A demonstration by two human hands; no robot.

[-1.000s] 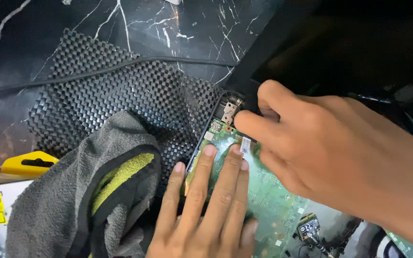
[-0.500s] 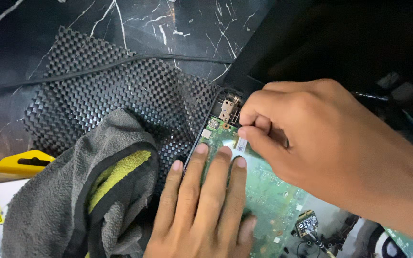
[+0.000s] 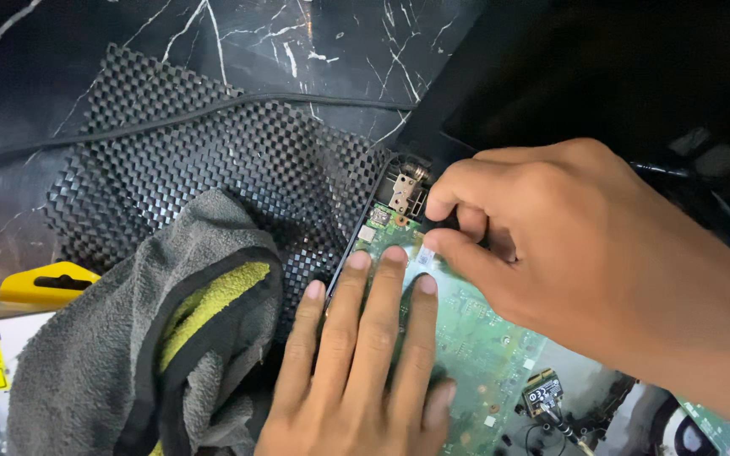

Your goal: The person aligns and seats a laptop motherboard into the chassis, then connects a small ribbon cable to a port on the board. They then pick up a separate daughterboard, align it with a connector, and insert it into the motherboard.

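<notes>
right hand (image 3: 585, 253) pinches thumb and forefinger together at the top corner of the green circuit board (image 3: 466, 338), just below the metal hinge (image 3: 403, 192). left hand (image 3: 365, 363) lies flat on the board, fingers together; grey towel (image 3: 128, 355) beside it.

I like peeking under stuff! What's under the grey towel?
Under the grey towel lies the black grid mat on the dark marble table. Anything else beneath is covered.

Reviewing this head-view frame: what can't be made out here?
- What the right hand pinches: hidden by its own fingers.
- Green circuit board under both hands: left hand covers part.
- Yellow tool: cloth hides its end.
- Dark upper right: too dim.
</notes>
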